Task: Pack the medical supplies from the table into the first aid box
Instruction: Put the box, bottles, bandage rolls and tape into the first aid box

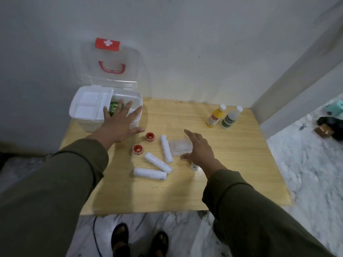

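Packing has barely started, by the look of it. The box [87,108] sits at the table's [185,191] far-left corner with its clear lid [111,58] swung up against the wall, and only 1 item shows inside — a green pack [113,109] in the open well beside the white tray [89,102]. Whether anything lies under that tray cannot be seen.

Left on the table: 3 white rolls, 2 red-rimmed tape spools, a clear pouch [181,148], a small white item [194,166] half hidden under the right wrist, and 2 bottles — so about 9 things to go.

The left hand [118,125] is spread flat over the box's open well, fingers straight, gripping nothing; its fingertips lie over the green pack. The right hand [198,151] hovers over the pouch with fingers loose and the index extended toward the far side, holding nothing.

Roll 1 [166,148] runs near to far, slightly tilted, just left of the pouch. Roll 2 [158,162] lies on a diagonal, far-left to near-right. Roll 3 [150,173] lies almost crosswise, left to right, nearest the person. The spools [150,136] [137,148] lie flat, holes up, between the rolls and the box. The yellow bottle [216,116] and the white bottle [231,117] stand side by side at the far right, caps up, well apart from the box.

The pouch seems the likeliest next pick.
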Demonstrator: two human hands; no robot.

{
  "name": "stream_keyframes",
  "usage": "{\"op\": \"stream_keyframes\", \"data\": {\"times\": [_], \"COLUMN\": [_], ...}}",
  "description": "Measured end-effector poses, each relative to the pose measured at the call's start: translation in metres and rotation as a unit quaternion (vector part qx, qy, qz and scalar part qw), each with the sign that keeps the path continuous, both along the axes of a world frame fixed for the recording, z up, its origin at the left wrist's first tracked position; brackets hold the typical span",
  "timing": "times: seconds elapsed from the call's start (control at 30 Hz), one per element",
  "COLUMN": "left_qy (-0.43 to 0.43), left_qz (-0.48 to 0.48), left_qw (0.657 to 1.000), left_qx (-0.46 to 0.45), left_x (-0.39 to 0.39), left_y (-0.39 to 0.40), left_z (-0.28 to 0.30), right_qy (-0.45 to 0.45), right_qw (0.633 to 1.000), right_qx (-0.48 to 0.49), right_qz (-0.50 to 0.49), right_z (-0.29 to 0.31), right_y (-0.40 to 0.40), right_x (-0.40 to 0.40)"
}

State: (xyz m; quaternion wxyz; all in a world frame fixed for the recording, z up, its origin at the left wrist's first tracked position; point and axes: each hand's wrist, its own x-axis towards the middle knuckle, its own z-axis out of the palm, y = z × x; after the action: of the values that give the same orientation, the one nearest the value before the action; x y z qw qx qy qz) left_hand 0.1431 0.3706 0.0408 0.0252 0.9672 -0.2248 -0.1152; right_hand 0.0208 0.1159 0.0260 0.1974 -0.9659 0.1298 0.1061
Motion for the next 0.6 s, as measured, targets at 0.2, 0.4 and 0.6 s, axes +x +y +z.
{"op": "stream_keyframes", "data": {"times": [0.2,0.4,0.6], "left_qy": [-0.002,-0.014,-0.014], "left_qz": [0.011,0.013,0.016], "left_qw": [1.000,1.000,1.000], "left_qx": [0.001,0.001,0.006], "left_x": [-0.001,-0.002,-0.002], "left_y": [-0.002,-0.002,-0.003], "left_z": [-0.003,-0.004,-0.004], "right_qy": [0.052,0.027,0.006], "right_qw": [0.998,0.997,0.999], "right_qx": [-0.020,-0.049,-0.022], "right_qz": [0.034,0.043,0.038], "right_z": [-0.017,-0.021,-0.015], "right_y": [-0.010,-0.016,-0.017], "right_x": [0.001,0.005,0.009]}}
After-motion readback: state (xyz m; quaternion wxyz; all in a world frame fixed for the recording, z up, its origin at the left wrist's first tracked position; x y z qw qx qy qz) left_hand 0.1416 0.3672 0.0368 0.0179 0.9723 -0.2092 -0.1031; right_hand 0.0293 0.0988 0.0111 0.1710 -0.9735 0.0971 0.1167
